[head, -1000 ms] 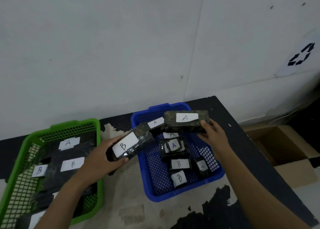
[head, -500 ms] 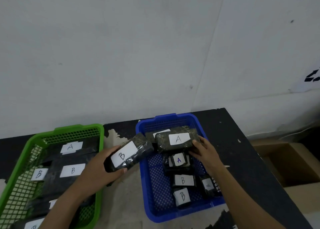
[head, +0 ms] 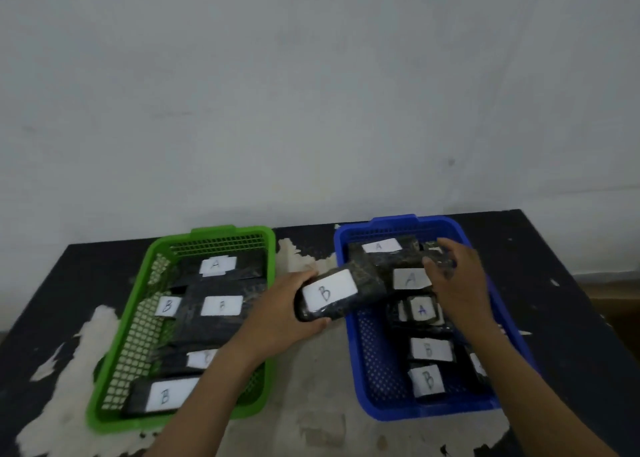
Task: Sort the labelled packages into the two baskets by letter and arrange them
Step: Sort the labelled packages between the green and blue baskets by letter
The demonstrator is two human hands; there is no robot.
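My left hand [head: 277,313] grips a black package labelled B [head: 329,292] in the air between the two baskets, its right end over the left rim of the blue basket [head: 353,352]. My right hand [head: 457,280] holds a black package labelled A [head: 408,278] low inside the blue basket, near its back. More black packages lie in that basket: one marked A [head: 379,247] at the back, another A [head: 420,309] in the middle, two marked B [head: 429,349] toward the front. The green basket [head: 138,318] on the left holds several packages marked A [head: 216,265] and B [head: 166,396].
Both baskets stand on a worn black table [head: 571,300] with pale chipped patches, pushed against a plain white wall [head: 311,93]. A strip of bare table runs between the baskets. The table's right edge drops off near a brown box [head: 620,300].
My right hand has lowered the A package from above the blue basket down into its back part. My left hand still grips the B package. The camera has turned left.
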